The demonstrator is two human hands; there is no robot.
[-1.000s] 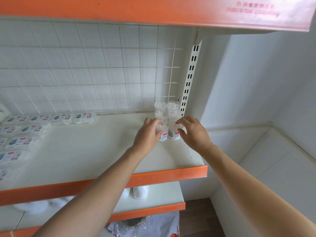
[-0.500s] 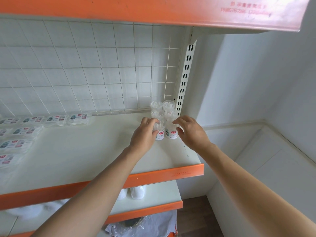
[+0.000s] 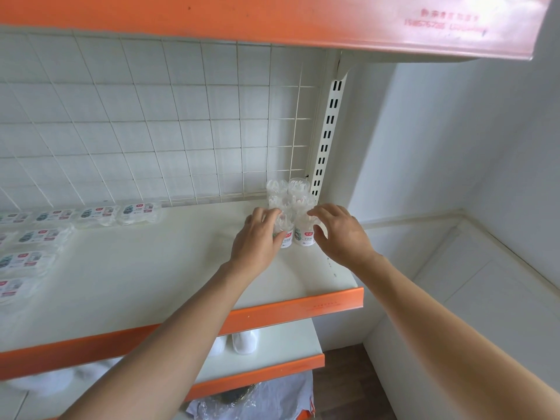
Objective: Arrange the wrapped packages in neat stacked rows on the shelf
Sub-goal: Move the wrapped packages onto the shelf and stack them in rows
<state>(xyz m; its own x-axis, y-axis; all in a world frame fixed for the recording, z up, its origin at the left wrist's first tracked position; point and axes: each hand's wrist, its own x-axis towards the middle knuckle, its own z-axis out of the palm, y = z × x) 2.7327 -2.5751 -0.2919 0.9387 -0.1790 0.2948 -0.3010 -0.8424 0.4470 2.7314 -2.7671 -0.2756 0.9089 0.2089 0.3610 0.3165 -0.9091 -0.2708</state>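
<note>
Light is bright, soft and even, strongest at the upper right, where the orange shelf strip (image 3: pixel 454 28) glares pale and its print washes out. A faint shadow lies on the shelf (image 3: pixel 151 268) beneath the left hand (image 3: pixel 257 237). The wire grid (image 3: pixel 151 116) bows — wide-angle bend. The near left corner smears; the clear tubs (image 3: pixel 298 189) look hazy.

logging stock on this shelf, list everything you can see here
clear tubs: about six, clear, white labels, shelf's right rear corner
flat wrapped packs: about eight, clear, white labels, shelf's left
shelf: one, white, orange edge, centre
wire grid: one, white, behind shelf
slotted upright: one, white, right of grid
lower shelf: one, white, orange edge, below
plastic bag: one, clear, bottom
left hand: one, grips front left tub
right hand: one, curled on front right tub
</note>
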